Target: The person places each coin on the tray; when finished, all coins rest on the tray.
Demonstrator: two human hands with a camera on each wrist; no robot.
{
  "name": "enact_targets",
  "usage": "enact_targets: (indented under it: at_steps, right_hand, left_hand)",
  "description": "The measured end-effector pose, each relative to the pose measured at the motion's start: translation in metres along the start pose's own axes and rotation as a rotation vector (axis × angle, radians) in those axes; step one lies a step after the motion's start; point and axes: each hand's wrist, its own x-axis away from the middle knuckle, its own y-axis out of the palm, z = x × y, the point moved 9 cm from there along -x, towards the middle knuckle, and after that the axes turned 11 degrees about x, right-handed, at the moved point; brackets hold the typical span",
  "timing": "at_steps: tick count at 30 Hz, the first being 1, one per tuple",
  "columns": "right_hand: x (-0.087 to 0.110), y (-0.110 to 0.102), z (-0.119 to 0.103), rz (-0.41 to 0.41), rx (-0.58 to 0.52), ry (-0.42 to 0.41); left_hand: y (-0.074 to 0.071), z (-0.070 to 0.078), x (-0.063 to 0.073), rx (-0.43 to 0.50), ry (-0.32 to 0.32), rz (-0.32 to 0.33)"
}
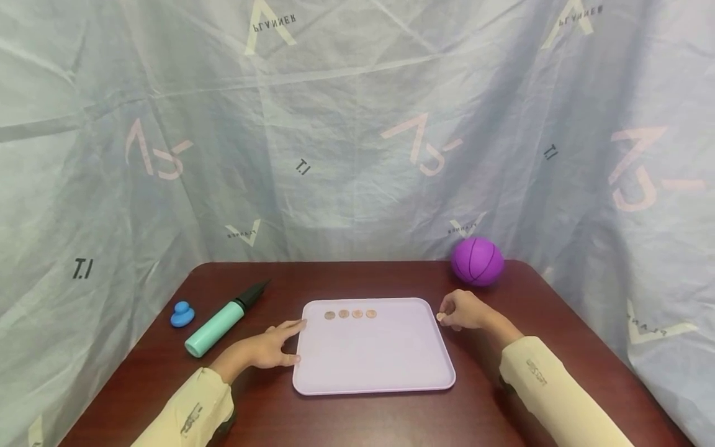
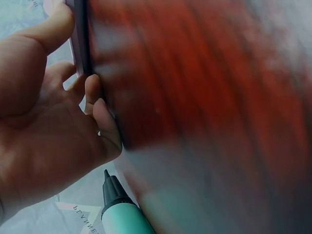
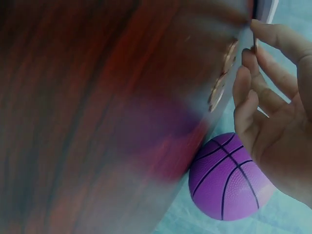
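Observation:
A pale lilac tray (image 1: pixel 374 354) lies on the table, with a row of several copper-coloured coins (image 1: pixel 357 314) near its far edge. My left hand (image 1: pixel 270 346) rests at the tray's left side, fingers stretched out, thumb and fingertips touching the rim. Just beyond the right rim, my right hand (image 1: pixel 468 309) pinches a single coin (image 1: pixel 440 316) between thumb and finger. The right wrist view shows that coin edge-on, along with more coins (image 3: pixel 225 73) lying on the table beside this hand; the hand hides them in the head view.
A purple ball (image 1: pixel 477 261) with black lines sits at the far right of the brown table (image 1: pixel 391 422). On the left lie a mint-green hand pump (image 1: pixel 215 328) with a black nozzle and a small blue rubber duck (image 1: pixel 182 315). A grey printed cloth (image 1: pixel 346 205) hangs behind.

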Motion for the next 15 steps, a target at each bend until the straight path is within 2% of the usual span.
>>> enact_targets:
  at_steps: [6,11,15]
  right_hand:
    - [-0.006,-0.007,-0.003,0.043,0.010,0.069]
    - [-0.011,-0.011,-0.004,0.060,0.038,0.069]
    - [-0.009,-0.011,-0.001,0.035,0.010,0.073]
  left_hand:
    - [0.001,-0.002,-0.002,-0.023,0.011,-0.004]
    - [0.000,-0.001,-0.003,-0.019,0.027,0.002]
    - [0.000,-0.002,-0.001,-0.025,0.017,0.001]
